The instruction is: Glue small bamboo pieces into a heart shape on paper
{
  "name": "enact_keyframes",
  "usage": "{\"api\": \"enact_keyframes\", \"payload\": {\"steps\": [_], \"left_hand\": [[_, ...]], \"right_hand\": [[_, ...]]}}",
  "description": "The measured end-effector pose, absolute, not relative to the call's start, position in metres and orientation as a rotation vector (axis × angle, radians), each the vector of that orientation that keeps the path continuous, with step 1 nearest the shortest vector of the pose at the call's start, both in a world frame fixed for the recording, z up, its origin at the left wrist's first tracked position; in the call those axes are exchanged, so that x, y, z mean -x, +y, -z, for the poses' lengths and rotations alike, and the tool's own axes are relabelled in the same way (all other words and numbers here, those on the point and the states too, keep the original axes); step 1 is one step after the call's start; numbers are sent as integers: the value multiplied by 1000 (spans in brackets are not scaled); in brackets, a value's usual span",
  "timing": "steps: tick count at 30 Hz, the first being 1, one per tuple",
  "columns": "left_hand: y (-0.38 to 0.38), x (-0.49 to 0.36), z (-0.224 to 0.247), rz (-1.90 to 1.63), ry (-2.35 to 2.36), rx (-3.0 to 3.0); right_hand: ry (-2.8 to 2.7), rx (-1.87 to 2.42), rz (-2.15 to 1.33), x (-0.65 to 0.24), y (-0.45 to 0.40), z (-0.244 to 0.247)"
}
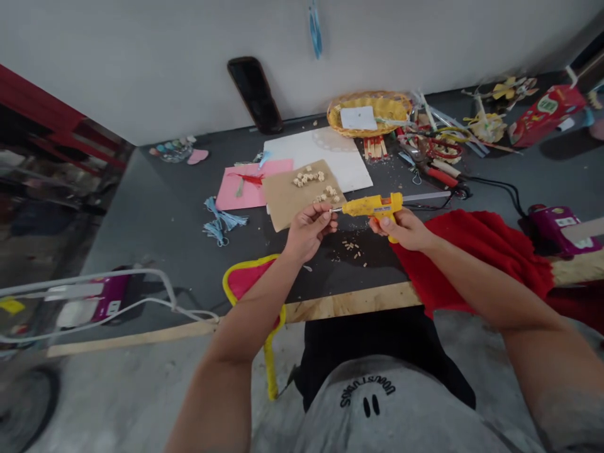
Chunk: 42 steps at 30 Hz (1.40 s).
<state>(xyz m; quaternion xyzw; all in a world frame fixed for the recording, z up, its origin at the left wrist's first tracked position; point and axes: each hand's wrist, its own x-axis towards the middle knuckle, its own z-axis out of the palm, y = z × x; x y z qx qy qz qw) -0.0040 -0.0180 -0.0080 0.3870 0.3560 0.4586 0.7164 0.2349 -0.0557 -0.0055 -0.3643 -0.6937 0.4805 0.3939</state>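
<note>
My right hand [401, 228] grips the handle of a yellow glue gun [368, 206], its nozzle pointing left. A clear glue stick [427, 197] sticks out of its back end. At the nozzle tip, my left hand [311, 229] pinches something small that I cannot make out. Just beyond the left hand lies a brown sheet [287, 198] bearing clusters of small pale wooden pieces [309, 178]. Short wooden bits [352, 246] are scattered on the dark tabletop below the glue gun.
Blue tassels [221, 220] and a pink sheet [231, 192] lie left. Behind are a white board [353, 167], a wicker basket [401, 108] and a leaning phone [255, 94]. Pliers [441, 176] and a red cloth [472, 251] are right. A yellow-edged red pouch [245, 277] overlaps the front edge.
</note>
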Motion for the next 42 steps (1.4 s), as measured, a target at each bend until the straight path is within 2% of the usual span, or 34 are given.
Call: {"api": "enact_keyframes", "payload": {"steps": [13,27,35,42], "left_hand": [[-19,4,6,-993,797,-856],[-18,3,8,-1014,824,-846],[-14,6,5,-1059,813,-759],[-14,6,5,-1068,766,-744]], "right_hand": [[-1832,961,-1127,-235,-55,1],[-1747,943,-1290,-238,-55,10],[-1322,907,-1523,-240,-49,2],[-939,1241,-1417,-253,-33,4]]}}
